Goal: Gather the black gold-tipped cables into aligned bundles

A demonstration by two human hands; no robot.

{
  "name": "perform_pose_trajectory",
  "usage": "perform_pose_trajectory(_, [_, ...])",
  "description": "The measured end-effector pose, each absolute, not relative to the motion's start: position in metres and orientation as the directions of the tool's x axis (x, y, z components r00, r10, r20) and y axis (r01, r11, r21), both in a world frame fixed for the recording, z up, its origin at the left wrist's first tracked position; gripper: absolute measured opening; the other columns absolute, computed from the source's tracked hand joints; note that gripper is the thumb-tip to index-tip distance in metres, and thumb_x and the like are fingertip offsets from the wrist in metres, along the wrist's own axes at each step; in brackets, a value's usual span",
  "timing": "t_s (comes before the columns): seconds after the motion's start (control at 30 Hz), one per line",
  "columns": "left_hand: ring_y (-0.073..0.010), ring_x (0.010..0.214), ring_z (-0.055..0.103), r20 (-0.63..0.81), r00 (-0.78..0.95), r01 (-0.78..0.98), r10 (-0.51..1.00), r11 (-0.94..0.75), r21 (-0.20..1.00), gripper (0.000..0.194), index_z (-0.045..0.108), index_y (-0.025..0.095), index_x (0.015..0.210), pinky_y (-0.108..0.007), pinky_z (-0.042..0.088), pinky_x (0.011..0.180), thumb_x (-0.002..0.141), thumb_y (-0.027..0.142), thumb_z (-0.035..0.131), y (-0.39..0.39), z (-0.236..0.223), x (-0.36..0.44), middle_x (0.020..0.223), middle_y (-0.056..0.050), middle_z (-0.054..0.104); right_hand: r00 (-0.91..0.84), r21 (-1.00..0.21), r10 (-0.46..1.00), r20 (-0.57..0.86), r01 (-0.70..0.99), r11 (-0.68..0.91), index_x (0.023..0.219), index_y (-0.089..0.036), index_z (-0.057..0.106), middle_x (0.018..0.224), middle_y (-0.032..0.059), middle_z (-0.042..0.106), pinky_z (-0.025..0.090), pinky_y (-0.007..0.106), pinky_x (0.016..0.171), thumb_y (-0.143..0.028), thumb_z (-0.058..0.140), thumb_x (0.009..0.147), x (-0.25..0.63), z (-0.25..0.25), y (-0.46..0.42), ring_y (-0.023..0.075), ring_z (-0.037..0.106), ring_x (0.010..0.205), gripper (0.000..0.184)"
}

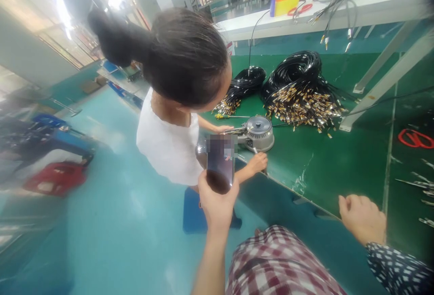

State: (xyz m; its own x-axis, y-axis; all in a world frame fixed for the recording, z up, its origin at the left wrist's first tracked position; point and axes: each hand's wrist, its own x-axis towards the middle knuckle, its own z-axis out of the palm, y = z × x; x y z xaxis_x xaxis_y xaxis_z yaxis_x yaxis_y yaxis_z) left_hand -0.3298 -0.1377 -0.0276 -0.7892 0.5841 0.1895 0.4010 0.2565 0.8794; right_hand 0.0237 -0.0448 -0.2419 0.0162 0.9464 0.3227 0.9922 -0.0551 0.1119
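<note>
My left hand [219,204] holds a smartphone [220,170] upright, its dark screen facing me. My right hand [362,219] rests in a loose fist at the front edge of the green-topped workbench [305,164]; nothing shows in its fingers. Beyond the phone, a co-worker in a white top [166,143] leans over a grey round bench machine [259,132]. One co-worker's hand [224,129] is at the machine's left side. The other co-worker's hand [257,163] is by the bench edge, holding something small and pale.
Behind the machine lie a large coil of black cables with brass-coloured ends [294,73] and a smaller cable bundle [247,80]. A yellow-handled screwdriver [230,116] lies nearby. White shelf legs [376,89] stand on the bench. Red-handled scissors [415,138] lie at right. A blue stool [193,213] is below.
</note>
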Motion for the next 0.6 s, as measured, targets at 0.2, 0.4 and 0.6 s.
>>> perform_pose_trajectory(0.2, [-0.0311,0.104,0.061,0.207,-0.787,0.421,0.581,0.263,0.868,0.067,0.051,0.02,0.116,-0.047,0.049,0.09,0.059,0.039,0.08,-0.1378,-0.0295,-0.3289,0.111,-0.011,0.063,0.028,0.111,0.954,0.3,0.992,-0.064,0.071,-0.019,0.056,0.075,0.0046,0.054,0.025,0.03,0.06,-0.038,0.045,0.093,0.0232,-0.2398,-0.0445,0.0207,0.052,0.073,0.031])
perform_pose_trajectory(0.4, [-0.0298,0.102,0.062,0.191,-0.791,0.419,0.582,0.286,0.862,0.069,0.051,0.018,0.116,-0.046,0.05,0.088,0.058,0.042,0.08,-0.1378,-0.0299,-0.3275,0.109,-0.01,0.064,0.023,0.121,0.954,0.3,0.991,-0.062,0.07,-0.019,0.056,0.075,0.005,0.054,0.024,0.03,0.06,-0.037,0.045,0.093,0.0227,-0.239,-0.0442,0.0204,0.05,0.072,0.032])
perform_pose_trajectory(0.6, [-0.031,0.103,0.062,0.197,-0.784,0.421,0.589,0.27,0.866,0.069,0.051,0.017,0.117,-0.047,0.05,0.087,0.058,0.042,0.079,-0.1373,-0.0295,-0.3271,0.111,-0.012,0.063,0.015,0.12,0.948,0.318,0.991,-0.055,0.069,-0.019,0.056,0.075,0.0054,0.054,0.023,0.029,0.06,-0.038,0.043,0.094,0.0249,-0.2427,-0.0435,0.0206,0.05,0.072,0.034])
